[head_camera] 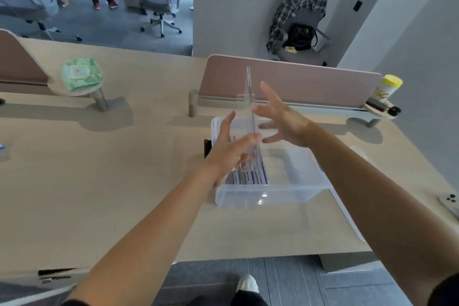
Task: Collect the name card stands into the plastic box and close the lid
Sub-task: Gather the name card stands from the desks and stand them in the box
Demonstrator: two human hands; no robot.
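A clear plastic box stands open on the beige desk in front of me. Inside it lie name card stands with purple-printed cards. A tall clear acrylic name card stand stands upright above the box, seen edge-on. My left hand grips its lower part between thumb and fingers. My right hand is just right of the stand with fingers spread, fingertips touching or almost touching its edge. The transparent lid lies on the desk to the right of the box, partly under my right forearm.
A pink divider panel runs behind the box. A green wipes pack sits on a small shelf at left, a yellow-lidded canister at right. A white controller lies at the desk's right edge. A dark object sits left of the box.
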